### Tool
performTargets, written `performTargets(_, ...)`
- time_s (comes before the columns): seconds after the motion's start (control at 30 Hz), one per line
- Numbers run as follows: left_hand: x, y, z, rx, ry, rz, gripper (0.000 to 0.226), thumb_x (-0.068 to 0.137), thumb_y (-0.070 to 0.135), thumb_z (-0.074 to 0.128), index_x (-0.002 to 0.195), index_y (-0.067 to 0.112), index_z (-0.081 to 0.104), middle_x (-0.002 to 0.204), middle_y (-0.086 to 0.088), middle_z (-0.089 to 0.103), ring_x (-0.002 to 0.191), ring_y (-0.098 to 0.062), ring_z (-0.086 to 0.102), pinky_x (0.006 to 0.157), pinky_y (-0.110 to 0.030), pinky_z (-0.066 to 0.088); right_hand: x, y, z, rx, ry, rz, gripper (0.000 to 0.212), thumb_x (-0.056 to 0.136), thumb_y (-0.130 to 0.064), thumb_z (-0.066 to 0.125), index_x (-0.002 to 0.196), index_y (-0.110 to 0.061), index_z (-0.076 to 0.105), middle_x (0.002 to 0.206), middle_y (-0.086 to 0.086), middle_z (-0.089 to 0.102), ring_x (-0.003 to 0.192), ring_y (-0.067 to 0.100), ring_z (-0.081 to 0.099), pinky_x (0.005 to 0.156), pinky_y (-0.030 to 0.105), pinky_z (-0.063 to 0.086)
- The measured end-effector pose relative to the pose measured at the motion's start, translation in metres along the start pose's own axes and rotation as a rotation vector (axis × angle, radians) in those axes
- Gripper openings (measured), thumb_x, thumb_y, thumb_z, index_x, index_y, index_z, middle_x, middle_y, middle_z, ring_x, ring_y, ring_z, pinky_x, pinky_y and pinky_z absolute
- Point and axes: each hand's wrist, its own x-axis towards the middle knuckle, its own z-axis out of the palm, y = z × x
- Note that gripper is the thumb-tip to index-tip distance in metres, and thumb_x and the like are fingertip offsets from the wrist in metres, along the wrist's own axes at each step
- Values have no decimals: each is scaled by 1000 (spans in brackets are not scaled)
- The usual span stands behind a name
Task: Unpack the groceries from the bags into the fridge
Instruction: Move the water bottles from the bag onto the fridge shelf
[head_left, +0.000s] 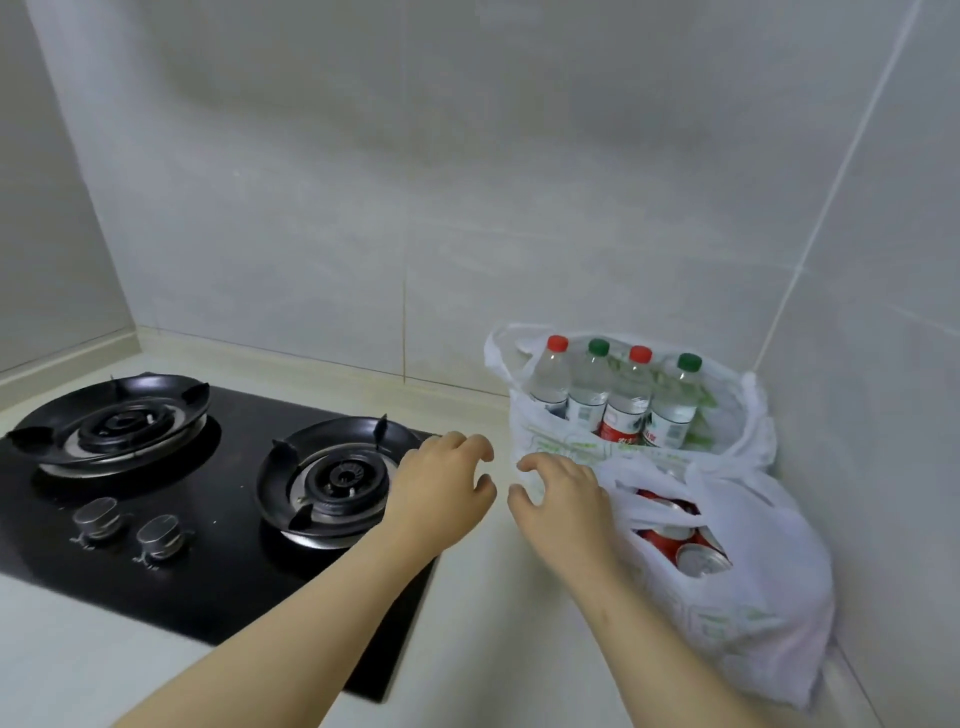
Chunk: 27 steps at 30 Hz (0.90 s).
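Two white plastic bags stand in the right corner of the counter. The far bag (550, 441) holds several upright water bottles (626, 400) with red and green caps. The near bag (748, 618) holds red drink cans (685, 545) lying on their sides. My left hand (441, 488) hovers over the counter just left of the bags, fingers loosely curled, holding nothing. My right hand (563, 499) is beside it, in front of the far bag and at the near bag's left edge, fingers loosely curled and empty. The fridge is out of view.
A black two-burner gas hob (218, 587) fills the left of the pale counter (493, 649), with two knobs (130, 525) at its front. Grey tiled walls (415, 182) close in behind and on the right, forming a tight corner around the bags.
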Motion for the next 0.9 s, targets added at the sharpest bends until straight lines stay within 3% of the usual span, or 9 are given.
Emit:
performTargets(0.47, 125, 20, 33, -23, 13, 86, 25, 91, 25, 47, 113, 15, 50, 112, 1, 61, 101, -20, 54, 82, -33, 46, 113, 54, -31, -96, 70, 27, 30, 90, -27, 48, 119, -24, 57, 123, -5, 57, 117, 18, 43, 96, 31, 34)
performTargets(0.67, 182, 30, 63, -29, -30, 98, 33, 90, 23, 47, 122, 14, 45, 121, 0, 56, 106, -19, 51, 83, -32, 46, 165, 84, -32, -145, 10, 63, 33, 92, -28, 46, 123, -24, 54, 130, -3, 53, 121, 19, 42, 100, 33, 34)
performTargets(0.77, 209, 30, 78, -8, -124, 102, 48, 89, 24, 49, 133, 15, 35, 135, -1, 46, 117, -23, 45, 92, -36, 44, 193, 93, -27, -233, 34, 46, 34, 92, -27, 44, 124, -21, 52, 131, -2, 51, 121, 19, 42, 100, 34, 31)
performTargets(0.83, 226, 28, 87, 84, -230, 143, 63, 89, 28, 51, 143, 17, 21, 147, -2, 31, 129, -25, 36, 100, -41, 40, 212, 96, -23, -354, 47, 25, 42, 93, -28, 42, 134, -19, 44, 143, 0, 41, 132, 21, 33, 105, 36, 26)
performTargets(0.9, 241, 26, 93, 148, -277, 159, 71, 91, 30, 50, 148, 18, 10, 155, -1, 18, 138, -25, 25, 107, -43, 34, 231, 100, -19, -431, -45, 18, 55, 95, -32, 40, 146, -18, 26, 156, 4, 17, 144, 23, 11, 114, 40, 14)
